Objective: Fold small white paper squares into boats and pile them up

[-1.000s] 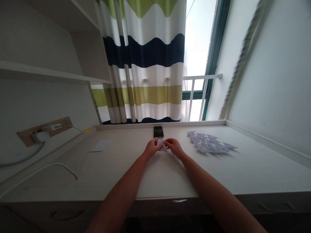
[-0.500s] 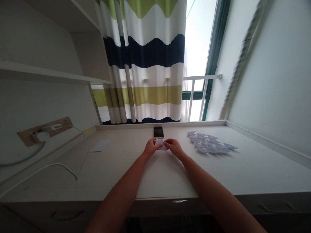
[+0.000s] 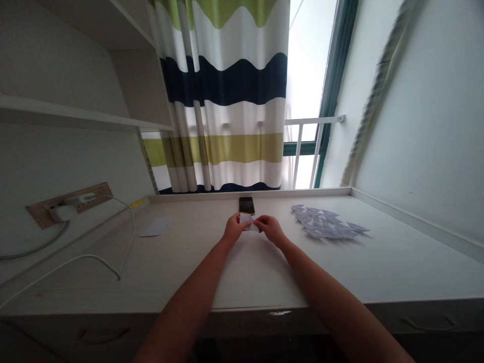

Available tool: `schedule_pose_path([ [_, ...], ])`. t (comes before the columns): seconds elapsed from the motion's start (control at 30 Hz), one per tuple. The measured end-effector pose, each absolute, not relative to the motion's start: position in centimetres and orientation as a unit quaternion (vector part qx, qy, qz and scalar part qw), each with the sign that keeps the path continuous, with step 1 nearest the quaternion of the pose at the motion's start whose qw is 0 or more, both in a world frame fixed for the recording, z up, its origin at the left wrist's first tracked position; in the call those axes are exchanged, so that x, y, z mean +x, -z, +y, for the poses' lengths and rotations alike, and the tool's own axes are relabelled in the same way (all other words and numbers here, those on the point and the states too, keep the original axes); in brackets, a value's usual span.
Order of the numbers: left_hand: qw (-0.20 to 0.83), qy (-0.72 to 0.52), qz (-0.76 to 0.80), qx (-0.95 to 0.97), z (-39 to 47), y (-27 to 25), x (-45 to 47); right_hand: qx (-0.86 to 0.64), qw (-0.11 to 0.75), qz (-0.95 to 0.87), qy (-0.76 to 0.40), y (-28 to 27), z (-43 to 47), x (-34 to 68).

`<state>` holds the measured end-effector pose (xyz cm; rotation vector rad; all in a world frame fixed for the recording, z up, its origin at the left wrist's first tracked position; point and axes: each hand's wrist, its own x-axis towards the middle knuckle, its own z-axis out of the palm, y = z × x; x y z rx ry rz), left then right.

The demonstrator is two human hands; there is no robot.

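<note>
Shows at the far left, under a pale shelf (image 3: 83, 115), a wooden socket panel (image 3: 41, 214) with a white plug (image 3: 63, 213) and a flat charger (image 3: 87, 198) pushed in. Shows a white cable (image 3: 91, 256) trailing over the left of the pale desk (image 3: 264, 282). Has next some flat white paper (image 3: 156, 227), lying well apart from the hands. Shows a striped curtain (image 3: 227, 80) beyond the far edge. Grips the left side of a small white sheet (image 3: 246, 219) with the left hand (image 3: 233, 230), thumb across its face. Holds that sheet mid-desk, just on the near side of a phone (image 3: 247, 205). Cannot tell whether sheet and desk touch. Pinches the sheet's right side with the right hand (image 3: 270, 228), fingers curled. Shows farther right a railing (image 3: 312, 121) and, on the desk, overlapping folded paper pieces (image 3: 325, 223), pointed and grey-white.
</note>
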<state>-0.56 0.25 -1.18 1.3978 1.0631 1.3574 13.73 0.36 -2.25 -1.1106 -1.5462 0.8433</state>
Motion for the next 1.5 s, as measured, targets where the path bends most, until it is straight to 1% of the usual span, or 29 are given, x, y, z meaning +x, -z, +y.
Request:
schedule_pose_path([
  [0.17,0.467,-0.560,0.415,0.544,0.1,1.0,-0.5,-0.440,0.513,-0.642,-0.363,2.0,0.2,13.7],
  [0.33,0.474,-0.561,0.411,0.540,0.1,1.0,-0.5,-0.442,0.518,-0.648,-0.340,1.8,0.0,13.7],
  [0.5,0.474,-0.548,0.409,0.554,0.0,1.1,-0.5,-0.447,0.512,-0.644,-0.352,1.7,-0.3,13.8],
  [0.7,0.463,-0.519,0.409,0.591,-0.5,1.1,-0.2,-0.474,0.524,-0.628,-0.326,1.1,-0.7,13.8],
  [0.83,0.462,-0.503,0.404,0.608,-0.6,1.1,-0.1,-0.480,0.516,-0.623,-0.340,0.9,-0.8,13.8],
  [1.0,0.461,-0.493,0.398,0.622,-0.7,1.1,0.0,-0.471,0.530,-0.606,-0.360,1.2,-0.6,13.8],
  [1.5,0.317,-0.527,0.405,0.677,-1.1,1.2,-0.1,-0.451,0.540,-0.580,-0.411,0.7,-1.0,13.7],
])
